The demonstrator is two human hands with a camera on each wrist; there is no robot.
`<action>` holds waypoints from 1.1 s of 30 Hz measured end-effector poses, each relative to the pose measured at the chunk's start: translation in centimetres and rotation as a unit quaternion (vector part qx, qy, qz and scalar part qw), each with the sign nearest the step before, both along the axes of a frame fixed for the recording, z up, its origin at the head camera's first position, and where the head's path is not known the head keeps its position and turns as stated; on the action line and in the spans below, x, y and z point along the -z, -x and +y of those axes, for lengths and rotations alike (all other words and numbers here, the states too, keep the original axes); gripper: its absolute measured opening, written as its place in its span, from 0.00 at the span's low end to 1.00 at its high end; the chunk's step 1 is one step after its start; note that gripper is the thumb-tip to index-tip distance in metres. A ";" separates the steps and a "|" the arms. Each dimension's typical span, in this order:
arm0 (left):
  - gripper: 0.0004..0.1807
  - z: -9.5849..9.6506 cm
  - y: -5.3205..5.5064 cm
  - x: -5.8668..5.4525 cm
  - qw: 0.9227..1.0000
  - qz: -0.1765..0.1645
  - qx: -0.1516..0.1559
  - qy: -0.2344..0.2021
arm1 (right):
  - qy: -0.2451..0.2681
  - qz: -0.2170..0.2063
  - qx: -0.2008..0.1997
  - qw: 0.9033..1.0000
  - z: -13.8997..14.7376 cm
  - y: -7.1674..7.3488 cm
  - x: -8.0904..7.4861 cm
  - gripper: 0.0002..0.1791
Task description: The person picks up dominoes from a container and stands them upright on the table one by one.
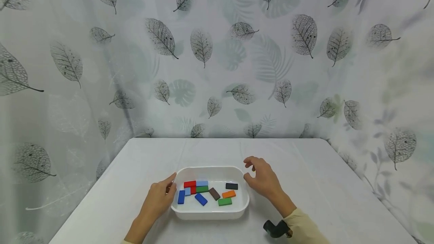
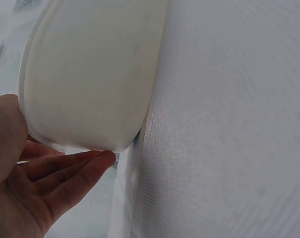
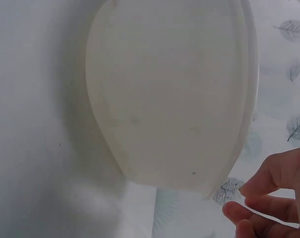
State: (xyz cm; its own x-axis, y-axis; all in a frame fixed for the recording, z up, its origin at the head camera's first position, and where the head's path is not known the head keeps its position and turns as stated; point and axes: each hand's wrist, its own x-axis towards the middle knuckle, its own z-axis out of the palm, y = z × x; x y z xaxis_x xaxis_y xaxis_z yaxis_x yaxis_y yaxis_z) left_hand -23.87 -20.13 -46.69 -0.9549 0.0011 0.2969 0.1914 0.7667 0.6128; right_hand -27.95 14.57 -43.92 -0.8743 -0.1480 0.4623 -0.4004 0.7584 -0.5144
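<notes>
A white plastic tub (image 1: 210, 215) stands on the table with several small coloured blocks inside. Among them are red (image 1: 190, 184), dark blue (image 1: 201, 199), green (image 1: 225, 202), orange (image 1: 228, 194), brown (image 1: 214, 194) and black (image 1: 231, 186) blocks. My left hand (image 1: 158, 198) holds the tub's left end; in the left wrist view, its fingers (image 2: 73, 181) lie along the outer wall and the thumb is at the rim. Just off the tub's right end, my right hand (image 1: 266, 180) hovers with loosely bent fingers and nothing between them.
A white cloth covers the table (image 1: 305, 183), whose far edge meets a leaf-patterned curtain (image 1: 217, 67). A black wrist device (image 1: 276, 229) sits at the right sleeve (image 1: 305, 229).
</notes>
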 end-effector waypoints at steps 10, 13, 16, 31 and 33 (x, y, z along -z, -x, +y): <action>0.23 0.0 -0.2 0.0 1.000 -0.003 0.002 -0.004 | -0.005 0.002 -0.075 0.997 -3.2 -0.4 -0.2 0.11; 0.23 0.1 -0.2 -0.1 1.000 -0.001 0.004 -0.004 | -0.008 0.000 -0.094 0.996 -3.9 -0.4 -0.2 0.10; 0.23 0.1 -0.1 -0.2 1.000 0.002 0.003 -0.001 | -0.015 -0.003 -0.107 0.994 -4.4 -0.4 -0.2 0.10; 0.23 0.1 -0.1 -0.4 1.000 -0.002 0.001 -0.002 | -0.011 -0.037 -0.158 0.987 -6.5 -0.2 0.3 0.09; 0.23 0.1 -0.1 -0.3 1.000 -0.002 0.001 -0.003 | -0.015 -0.043 -0.159 0.986 -6.8 -0.2 0.5 0.09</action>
